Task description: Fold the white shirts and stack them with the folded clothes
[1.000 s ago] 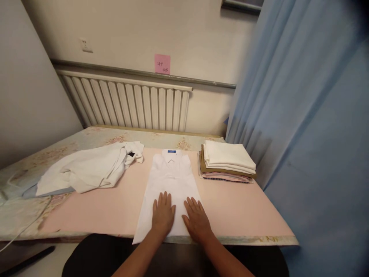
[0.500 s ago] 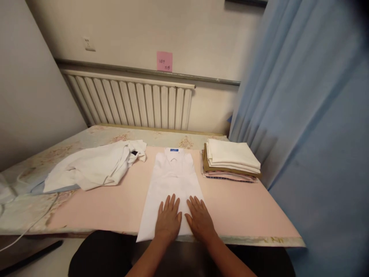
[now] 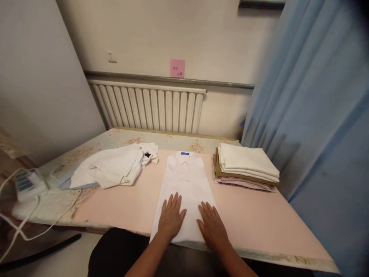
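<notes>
The left hand and right hand, both flat, fingers extended, gripping nothing, have spread farther apart on the white shirt beneath and ahead of them, suggesting smoothing; the folded pile beyond the right hand stays put.

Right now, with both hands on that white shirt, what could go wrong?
The left hand and right hand could press creases into the shirt if they slide. Its lower end lies at the edge of the table and might slip over. The folded stack has uneven layers; a bump could shift them.
</notes>
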A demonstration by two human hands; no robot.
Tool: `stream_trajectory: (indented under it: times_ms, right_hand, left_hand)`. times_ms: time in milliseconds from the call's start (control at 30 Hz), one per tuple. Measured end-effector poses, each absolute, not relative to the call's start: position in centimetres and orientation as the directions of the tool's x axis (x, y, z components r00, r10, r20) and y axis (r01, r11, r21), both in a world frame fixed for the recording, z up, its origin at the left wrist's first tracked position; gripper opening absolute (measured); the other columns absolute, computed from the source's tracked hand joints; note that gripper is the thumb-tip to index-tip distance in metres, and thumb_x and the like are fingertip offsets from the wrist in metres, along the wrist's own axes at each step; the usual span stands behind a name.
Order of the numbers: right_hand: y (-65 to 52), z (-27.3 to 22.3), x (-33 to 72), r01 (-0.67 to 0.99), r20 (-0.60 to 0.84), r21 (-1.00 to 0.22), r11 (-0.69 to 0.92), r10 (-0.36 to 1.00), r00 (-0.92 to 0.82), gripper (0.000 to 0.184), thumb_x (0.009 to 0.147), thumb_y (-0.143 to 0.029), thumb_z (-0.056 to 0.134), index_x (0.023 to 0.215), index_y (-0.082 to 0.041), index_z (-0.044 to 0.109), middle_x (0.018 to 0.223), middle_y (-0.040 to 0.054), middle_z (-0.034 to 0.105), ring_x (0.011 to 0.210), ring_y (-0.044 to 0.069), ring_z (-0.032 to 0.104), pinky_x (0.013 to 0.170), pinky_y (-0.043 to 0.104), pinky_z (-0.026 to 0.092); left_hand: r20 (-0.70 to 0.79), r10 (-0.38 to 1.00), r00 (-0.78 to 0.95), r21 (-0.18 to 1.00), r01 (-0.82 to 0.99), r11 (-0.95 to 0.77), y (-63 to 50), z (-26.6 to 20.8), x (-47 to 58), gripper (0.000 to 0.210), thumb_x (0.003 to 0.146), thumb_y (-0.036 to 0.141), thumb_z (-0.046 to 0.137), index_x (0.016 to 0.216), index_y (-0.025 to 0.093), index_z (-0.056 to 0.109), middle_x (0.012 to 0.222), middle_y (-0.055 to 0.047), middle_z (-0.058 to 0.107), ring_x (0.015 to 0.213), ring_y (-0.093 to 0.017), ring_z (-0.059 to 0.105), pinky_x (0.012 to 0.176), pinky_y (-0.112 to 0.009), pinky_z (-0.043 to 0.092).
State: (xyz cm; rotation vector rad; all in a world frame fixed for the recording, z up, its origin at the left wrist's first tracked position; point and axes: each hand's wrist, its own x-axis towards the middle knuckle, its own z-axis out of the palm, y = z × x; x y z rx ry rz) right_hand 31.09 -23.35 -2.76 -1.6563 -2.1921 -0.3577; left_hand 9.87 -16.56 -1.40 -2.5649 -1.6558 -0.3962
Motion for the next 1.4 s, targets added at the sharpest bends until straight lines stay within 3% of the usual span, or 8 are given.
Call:
stream_trajectory:
  times_ms: [167,500,667,800,967,1400]
  right_hand:
    - [-23.3,-2.8,31.1,0.96,0.433,-0.042,0.276,0.871,-0.232,0.049,0.094,-0.034,0.043,0.141,-0.018,0.041,0.146,0.0082,0.043,0.137,0.027,0.033,0.111,0.046,0.028]
    - [-23.3,-2.7,31.1,0.964,0.362,-0.09,0.251,0.91,-0.203,0.049,0.093,-0.031,0.044,0.14,-0.018,0.043,0.147,0.0078,0.039,0.138,0.028,0.031,0.111,0.049,0.031]
    - [-22.0,-2.2,29.7,0.969,0.32,-0.184,0.167,0.942,-0.102,0.044,0.09,-0.027,0.046,0.131,-0.013,0.053,0.139,0.013,0.049,0.133,0.03,0.04,0.108,0.052,0.035]
    - [-19.9,-0.2,25.9,0.924,0.389,-0.229,0.306,0.899,-0.201,0.044,0.091,-0.025,0.047,0.133,-0.013,0.051,0.14,0.0127,0.048,0.136,0.028,0.036,0.111,0.049,0.032]
    - [-17.3,0.5,22.5,0.858,0.421,-0.21,0.469,0.835,-0.353,0.045,0.093,-0.026,0.045,0.137,-0.017,0.046,0.145,0.0081,0.044,0.138,0.024,0.032,0.113,0.047,0.028]
    - [-14.1,-0.4,24.3,0.914,0.404,-0.148,0.379,0.866,-0.294,0.047,0.094,-0.037,0.043,0.138,-0.02,0.045,0.146,0.0072,0.041,0.139,0.024,0.029,0.114,0.046,0.023]
  left_hand:
    - [0.195,0.921,0.337,0.091,0.929,-0.359,-14.8,-0.9,8.8,0.059,0.095,0.047,0.028,0.146,0.017,0.032,0.153,-0.007,0.032,0.142,-0.027,0.024,0.114,-0.05,0.021]
    - [0.224,0.927,0.301,0.078,0.943,-0.325,-12.3,-0.5,7.5,0.059,0.095,0.048,0.024,0.144,0.017,0.037,0.151,-0.007,0.034,0.142,-0.029,0.024,0.113,-0.052,0.02]
    - [0.204,0.937,0.285,0.098,0.946,-0.309,-11.9,-0.6,7.4,0.058,0.095,0.047,0.024,0.144,0.018,0.036,0.152,-0.006,0.034,0.142,-0.028,0.023,0.113,-0.052,0.019]
    - [0.201,0.94,0.277,0.099,0.949,-0.301,-12.3,-0.2,7.5,0.057,0.095,0.045,0.025,0.144,0.018,0.038,0.151,-0.007,0.035,0.142,-0.028,0.023,0.113,-0.052,0.019]
    - [0.205,0.932,0.297,0.102,0.941,-0.323,-12.4,-0.1,7.3,0.053,0.095,0.041,0.028,0.143,0.02,0.039,0.151,-0.006,0.035,0.142,-0.027,0.024,0.113,-0.052,0.021]
    - [0.233,0.932,0.277,0.126,0.942,-0.311,-12.1,-0.8,7.5,0.054,0.095,0.042,0.028,0.143,0.019,0.039,0.15,-0.006,0.037,0.142,-0.027,0.025,0.113,-0.052,0.019]
